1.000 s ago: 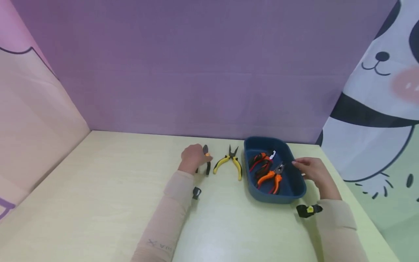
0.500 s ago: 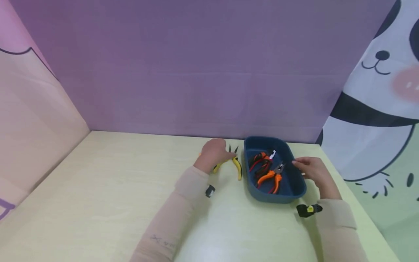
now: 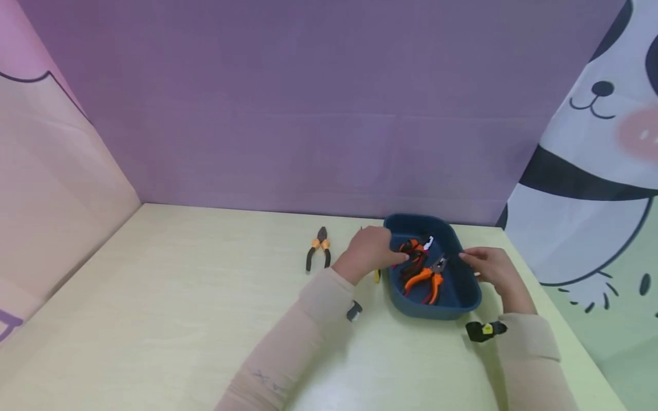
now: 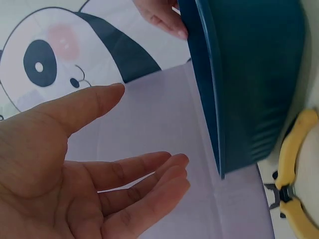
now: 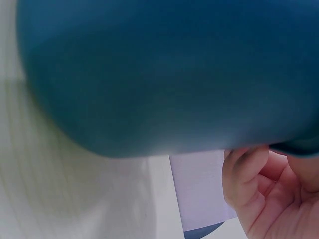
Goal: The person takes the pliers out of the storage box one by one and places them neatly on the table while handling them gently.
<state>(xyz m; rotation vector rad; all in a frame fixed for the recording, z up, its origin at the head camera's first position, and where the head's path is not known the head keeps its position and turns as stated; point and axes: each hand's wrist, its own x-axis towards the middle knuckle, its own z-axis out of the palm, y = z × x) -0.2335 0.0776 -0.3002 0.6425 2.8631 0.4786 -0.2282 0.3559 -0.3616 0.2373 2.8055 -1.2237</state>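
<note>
Head view: the left hand, relaxed and empty, is hovering near the blue tub; the right hand is pinching its rim. Inside, orange-handled pliers are lying, probably hefty, best gripped by the handles.

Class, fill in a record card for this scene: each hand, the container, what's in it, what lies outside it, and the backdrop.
Left hand: holding nothing, fingers extended, near the bin's left rim
Right hand: gripping the bin's right rim
Container: blue bin, upright on a pale table
Inside: orange-handled pliers; red-and-dark-handled tools, overlapping, count unclear
Outside: black-and-orange pliers; yellow-handled pliers, mostly hidden in the head view
Backdrop: purple panel, panda picture
</note>
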